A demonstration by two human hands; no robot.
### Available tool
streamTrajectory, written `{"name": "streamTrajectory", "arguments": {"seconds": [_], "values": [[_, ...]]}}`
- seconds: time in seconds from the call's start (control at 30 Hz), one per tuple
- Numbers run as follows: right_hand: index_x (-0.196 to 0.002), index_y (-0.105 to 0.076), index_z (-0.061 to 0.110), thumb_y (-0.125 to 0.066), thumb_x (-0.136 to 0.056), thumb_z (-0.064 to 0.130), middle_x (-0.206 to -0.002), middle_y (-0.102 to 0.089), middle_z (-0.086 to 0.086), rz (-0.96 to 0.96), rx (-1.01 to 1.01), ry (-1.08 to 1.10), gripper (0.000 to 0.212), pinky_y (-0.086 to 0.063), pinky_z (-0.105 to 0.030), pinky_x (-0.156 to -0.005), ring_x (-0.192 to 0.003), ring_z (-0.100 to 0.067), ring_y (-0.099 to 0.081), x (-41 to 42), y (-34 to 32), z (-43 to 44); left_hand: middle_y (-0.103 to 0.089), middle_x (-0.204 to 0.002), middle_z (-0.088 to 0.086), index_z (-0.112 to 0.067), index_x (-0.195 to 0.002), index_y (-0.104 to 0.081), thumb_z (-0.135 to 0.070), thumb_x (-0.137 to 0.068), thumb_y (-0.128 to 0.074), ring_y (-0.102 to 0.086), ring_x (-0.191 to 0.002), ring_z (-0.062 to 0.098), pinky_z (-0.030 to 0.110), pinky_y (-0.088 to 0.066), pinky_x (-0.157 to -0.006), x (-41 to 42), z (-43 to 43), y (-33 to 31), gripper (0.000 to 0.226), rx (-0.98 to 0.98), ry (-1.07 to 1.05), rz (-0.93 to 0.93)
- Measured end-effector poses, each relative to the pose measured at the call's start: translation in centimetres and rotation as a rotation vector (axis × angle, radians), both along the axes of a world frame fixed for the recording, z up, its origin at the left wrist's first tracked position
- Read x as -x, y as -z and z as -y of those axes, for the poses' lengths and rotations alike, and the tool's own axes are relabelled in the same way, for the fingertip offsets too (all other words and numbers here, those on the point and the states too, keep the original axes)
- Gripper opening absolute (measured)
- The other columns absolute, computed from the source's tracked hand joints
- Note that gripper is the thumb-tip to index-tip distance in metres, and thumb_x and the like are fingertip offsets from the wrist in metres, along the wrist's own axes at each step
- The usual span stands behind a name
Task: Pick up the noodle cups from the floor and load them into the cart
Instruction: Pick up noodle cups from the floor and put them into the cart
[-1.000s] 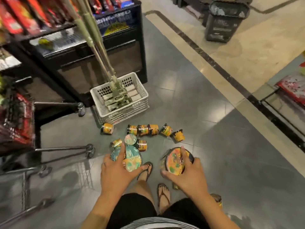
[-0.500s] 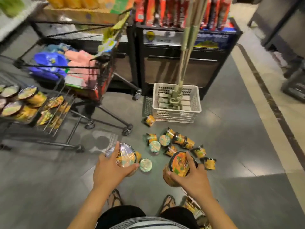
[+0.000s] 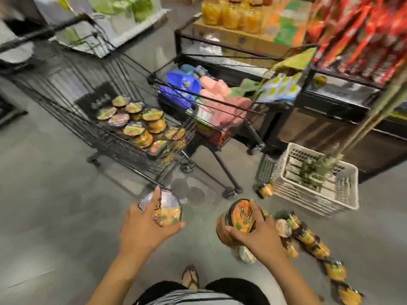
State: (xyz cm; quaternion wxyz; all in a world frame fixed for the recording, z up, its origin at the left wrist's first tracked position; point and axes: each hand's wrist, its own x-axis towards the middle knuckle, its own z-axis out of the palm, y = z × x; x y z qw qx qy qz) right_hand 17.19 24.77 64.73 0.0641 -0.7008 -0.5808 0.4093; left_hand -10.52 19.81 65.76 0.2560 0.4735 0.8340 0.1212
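Lower centre: left hand [image 3: 143,227], fingers [image 3: 155,194] spread and curled over the lid of one noodle cup [image 3: 167,210], gripping it clear of the floor [image 3: 55,205]. To its right: right hand [image 3: 257,234], fingers [image 3: 255,210] clamped round a second cup [image 3: 240,214], which is tilted. Upper left: cart [image 3: 72,84] carries a pile of cups [image 3: 136,122]. Lower right: loose cups [image 3: 308,236] on the floor, near a white basket [image 3: 330,201].

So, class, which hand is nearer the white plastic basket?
Right. The right hand, gripping a noodle cup, is just left of the white basket; the left hand, holding a second cup, is farther left, nearer the cart.
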Motion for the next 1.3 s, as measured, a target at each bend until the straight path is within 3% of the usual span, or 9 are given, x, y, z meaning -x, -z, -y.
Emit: {"name": "streamTrajectory", "arguments": {"seconds": [0.2, 0.4, 0.57, 0.67, 0.77, 0.9, 1.07, 1.3], "values": [[-0.147, -0.009, 0.053, -0.066, -0.057, 0.081, -0.123, -0.038, 0.001, 0.001, -0.027, -0.111, 0.11, -0.04, -0.028, -0.089, -0.12, -0.023, -0.047, 6.0, -1.3, -4.4, -0.037, -0.124, 0.004, -0.058, -0.146, -0.008, -0.091, -0.045, -0.061, -0.045, -0.122, 0.029, 0.044, -0.05, -0.093, 5.5, -2.5, -0.7, 0.119, -0.057, -0.113, 0.052], [-0.146, -0.006, 0.056, -0.051, -0.038, 0.098, -0.124, -0.038, -0.001, -0.013, -0.044, -0.203, 0.124, -0.043, -0.037, -0.1, -0.122, -0.025, -0.045, 9.6, -1.5, -13.1, -0.039, -0.123, 0.004, -0.055, -0.147, -0.014, -0.085, -0.046, -0.068, -0.048, -0.118, 0.028, 0.038, -0.047, -0.095, 8.3, -9.1, -1.6, 0.119, -0.121, -0.179, 0.067], [-0.148, -0.011, 0.052, -0.065, -0.051, 0.084, -0.124, -0.039, -0.001, -0.059, -0.113, -0.301, 0.115, -0.046, -0.035, -0.097, -0.119, -0.024, -0.048, 15.6, -1.7, -24.1, -0.036, -0.128, 0.004, -0.066, -0.141, 0.001, -0.093, -0.043, -0.06, -0.049, -0.119, 0.028, 0.041, -0.049, -0.095, 11.8, -16.9, -1.8, 0.118, -0.092, -0.236, 0.073], [-0.148, -0.016, 0.048, -0.072, -0.056, 0.076, -0.125, -0.039, -0.006, -0.068, -0.14, -0.39, 0.111, -0.039, -0.032, -0.1, -0.125, -0.026, -0.045, 19.6, -2.3, -30.9, -0.036, -0.133, 0.005, -0.065, -0.141, 0.003, -0.094, -0.044, -0.057, -0.05, -0.119, 0.027, 0.04, -0.05, -0.093, 13.3, -21.7, -2.2, 0.118, -0.083, -0.285, 0.055], [-0.149, -0.021, 0.045, -0.064, -0.045, 0.088, -0.117, -0.042, -0.007, -0.044, -0.191, -0.484, 0.12, -0.04, -0.033, -0.103, -0.123, -0.029, -0.046, 23.0, -2.5, -37.2, -0.037, -0.137, 0.011, -0.061, -0.144, 0.004, -0.096, -0.046, -0.053, -0.047, -0.124, 0.03, 0.038, -0.049, -0.093, 14.4, -26.5, -1.5, 0.119, -0.038, -0.3, 0.017], [-0.151, -0.018, 0.042, -0.043, -0.03, 0.099, -0.108, -0.038, -0.004, 0.09, -0.216, -0.648, 0.136, -0.039, -0.029, -0.097, -0.118, -0.032, -0.048, 26.6, -1.4, -43.7, -0.031, -0.145, 0.016, -0.053, -0.148, 0.0, -0.102, -0.043, -0.043, -0.043, -0.129, 0.034, 0.04, -0.046, -0.099, 15.7, -31.5, 1.5, 0.123, 0.101, -0.349, 0.027], [-0.153, -0.012, 0.039, -0.064, -0.046, 0.086, -0.119, -0.037, -0.009, 0.168, -0.143, -0.834, 0.128, -0.037, -0.032, -0.103, -0.124, -0.03, -0.043, 30.7, 1.7, -49.8, -0.036, -0.143, 0.017, -0.044, -0.152, -0.004, -0.096, -0.053, -0.048, -0.039, -0.13, 0.035, 0.037, -0.042, -0.099, 16.2, -35.4, 4.4, 0.12, 0.248, -0.317, -0.003], [-0.153, -0.005, 0.036, -0.056, -0.041, 0.096, -0.129, -0.038, -0.014, 0.286, -0.083, -1.048, 0.137, -0.042, -0.038, -0.102, -0.124, -0.034, -0.041, 33.4, 6.1, -52.0, -0.021, -0.15, 0.019, -0.055, -0.146, 0.012, -0.094, -0.052, -0.052, -0.028, -0.137, 0.038, 0.041, -0.037, -0.106, 16.2, -37.3, 7.6, 0.12, 0.338, -0.349, 0.089]]}}
